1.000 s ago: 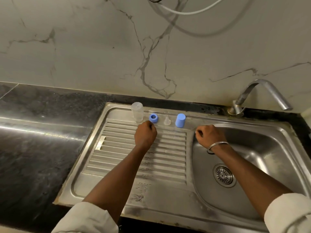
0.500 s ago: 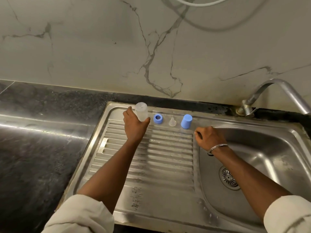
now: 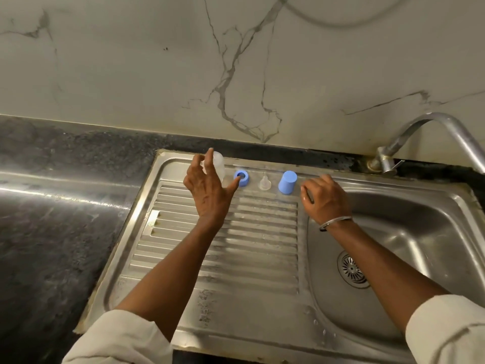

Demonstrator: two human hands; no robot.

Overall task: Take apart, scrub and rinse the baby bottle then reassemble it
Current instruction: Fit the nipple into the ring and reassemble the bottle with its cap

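My left hand [image 3: 207,190] has its grip spread, fingers round the clear bottle body [image 3: 219,164] at the sink's back ledge [image 3: 315,170], not yet closed on it. Beside it: blue collar ring [image 3: 242,178], clear nipple [image 3: 264,183], blue cap [image 3: 287,182]. Right hand [image 3: 325,199] rests curled on the ledge, holding nothing I can see. Risk: thumb sits v. near the ring, could knock it; wet bottle may slip.

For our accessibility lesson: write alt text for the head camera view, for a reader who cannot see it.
A left hand, open, reaches around a clear bottle at the back of a steel drainboard; beside it stand a blue ring, a clear nipple and a blue cap. The right hand rests curled on the basin's edge.
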